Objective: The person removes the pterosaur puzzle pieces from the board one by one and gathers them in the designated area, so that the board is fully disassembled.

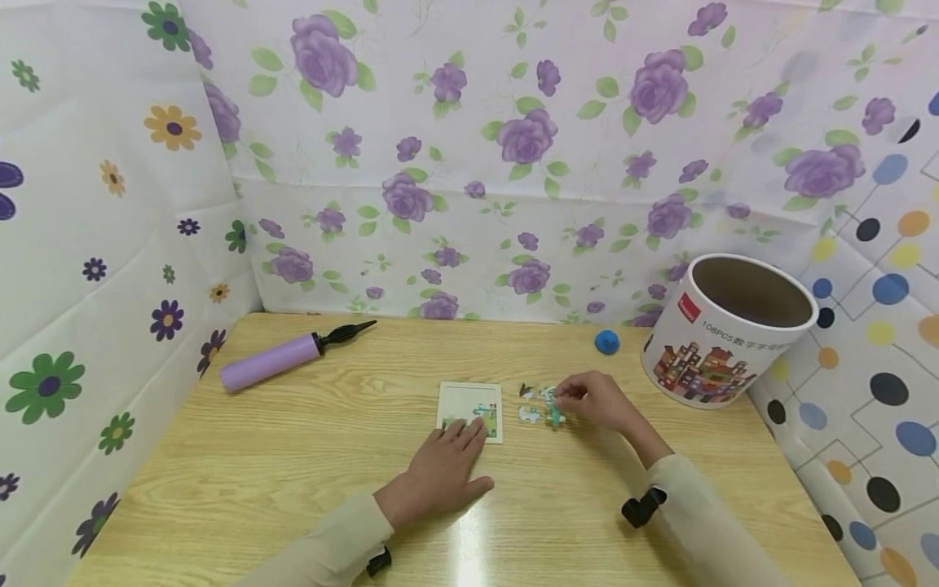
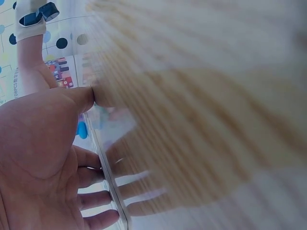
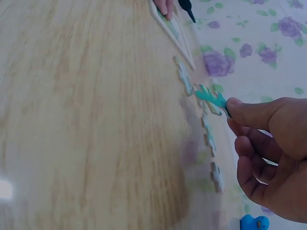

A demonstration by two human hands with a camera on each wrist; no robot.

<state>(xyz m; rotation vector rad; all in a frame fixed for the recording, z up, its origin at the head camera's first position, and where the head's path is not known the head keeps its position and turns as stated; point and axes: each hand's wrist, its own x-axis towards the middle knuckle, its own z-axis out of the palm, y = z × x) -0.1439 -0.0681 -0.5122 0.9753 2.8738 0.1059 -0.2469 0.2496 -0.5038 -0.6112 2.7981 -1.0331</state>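
Observation:
A square puzzle board (image 1: 460, 395) with a pale rim lies mid-table, a few joined pieces in its lower right part. My left hand (image 1: 443, 473) rests with its straight fingers over the board's near edge, its thumb out to the side. Between thumb and forefinger my right hand (image 1: 597, 399) pinches a green puzzle piece (image 3: 211, 98), held just over the loose pieces. Those loose puzzle pieces (image 1: 530, 414) lie in a small cluster right of the board. In the right wrist view several of them (image 3: 209, 136) form a row beneath the pinched piece.
A lilac hand pump (image 1: 270, 364) with a black nozzle lies at the back left. A small blue toy (image 1: 606, 342) sits near the back edge. The large white bucket (image 1: 722, 330) stands at the back right. Flowered and dotted cloths (image 1: 469, 147) wall the table on three sides.

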